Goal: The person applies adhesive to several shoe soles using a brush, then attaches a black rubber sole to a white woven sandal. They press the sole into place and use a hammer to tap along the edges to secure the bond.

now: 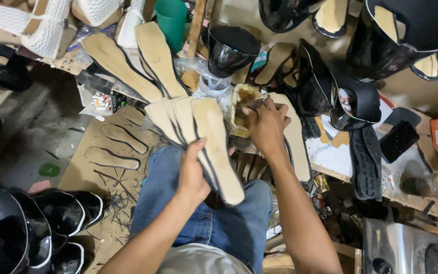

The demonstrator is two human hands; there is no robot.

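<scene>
— So where are the hands?

— Both near the centre of the frame, over a lap in blue jeans (206,213). The left hand (192,175) is closed around the lower ends of a fanned stack of tan insoles (198,134), thumb on top. The insoles spread upward and to the left like a hand of cards; I count about 4 or 5, each with a dark edge.

— And the right?

— The right hand (265,124) sits just right of the fan, fingers curled and pinching at something inside a crumpled yellowish container (240,109). What the fingertips grip I cannot tell.

— What lies around them?

— Upper left, 2 more long tan insoles (133,61) rest on the worktop (340,157), with a green cup (171,18) above. Glossy black shoe uppers (310,83) fill the upper right. Lower left, black shoes with white trim (62,218) stand on the floor beside a cardboard sheet (105,152) bearing sole-shaped cut pieces.
</scene>
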